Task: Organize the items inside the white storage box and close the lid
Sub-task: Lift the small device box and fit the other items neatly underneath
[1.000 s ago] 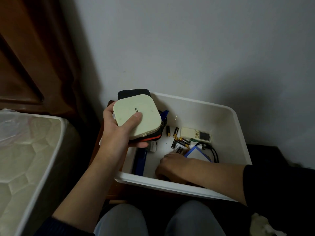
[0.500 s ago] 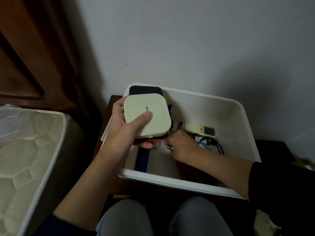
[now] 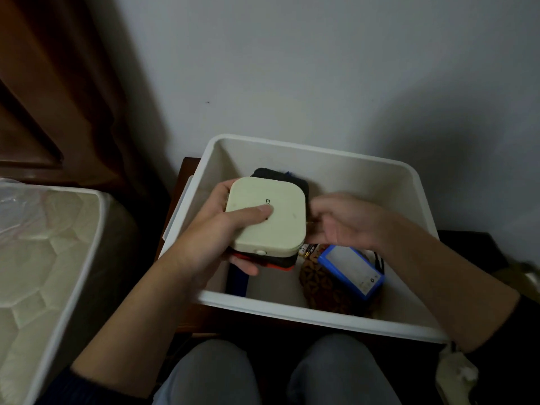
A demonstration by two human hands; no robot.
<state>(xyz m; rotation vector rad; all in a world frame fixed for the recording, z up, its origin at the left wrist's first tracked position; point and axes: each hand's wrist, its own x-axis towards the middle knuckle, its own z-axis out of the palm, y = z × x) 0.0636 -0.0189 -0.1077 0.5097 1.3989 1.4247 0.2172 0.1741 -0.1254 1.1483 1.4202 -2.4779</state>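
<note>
Nearest the viewer, grey-trousered knees (image 3: 210, 372) sit below the near rim of the white rectangular plastic storage box (image 3: 292, 309), which stands open with no lid on it. Inside, near the front: a brown patterned pouch (image 3: 324, 285) and a blue-edged white pack (image 3: 350, 268). Above the box interior, the left hand (image 3: 210, 238) grips a stack — cream square rounded device (image 3: 267, 214) over black and red items. The right hand (image 3: 347, 220) is blurred beside it; its fingers — cannot tell.
</note>
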